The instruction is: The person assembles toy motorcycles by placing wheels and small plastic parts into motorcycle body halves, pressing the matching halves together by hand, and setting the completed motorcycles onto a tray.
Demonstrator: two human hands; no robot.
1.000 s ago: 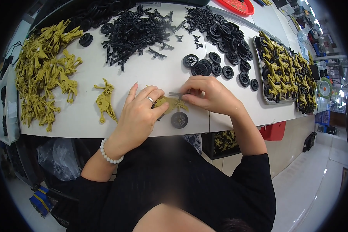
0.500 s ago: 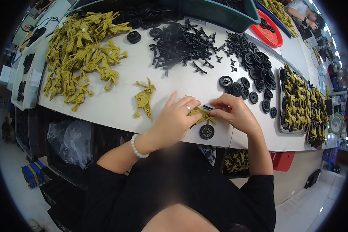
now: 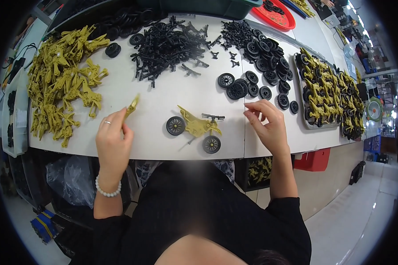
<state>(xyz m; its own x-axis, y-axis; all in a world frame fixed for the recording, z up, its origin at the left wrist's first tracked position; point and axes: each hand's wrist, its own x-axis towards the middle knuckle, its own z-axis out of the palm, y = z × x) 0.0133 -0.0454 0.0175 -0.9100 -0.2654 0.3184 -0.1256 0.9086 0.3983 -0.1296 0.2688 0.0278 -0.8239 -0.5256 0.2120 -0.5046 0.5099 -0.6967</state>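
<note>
Left of centre, the left hand (image 3: 114,141) pinches one yellow motorcycle body (image 3: 132,107), which a loose fingertip hold might drop. At picture centre lies one toy motorcycle (image 3: 194,127): two spoked wheels (image 3: 212,144), one black handlebar (image 3: 212,116). Right of centre, the right hand's (image 3: 269,126) thumb and forefinger stand slightly apart, seemingly empty.

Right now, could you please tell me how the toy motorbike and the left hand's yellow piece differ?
The toy motorbike lies on the table, while the yellow piece is in the left hand. The toy motorbike shows two black wheels; the yellow piece shows none. Both are yellow.
</note>
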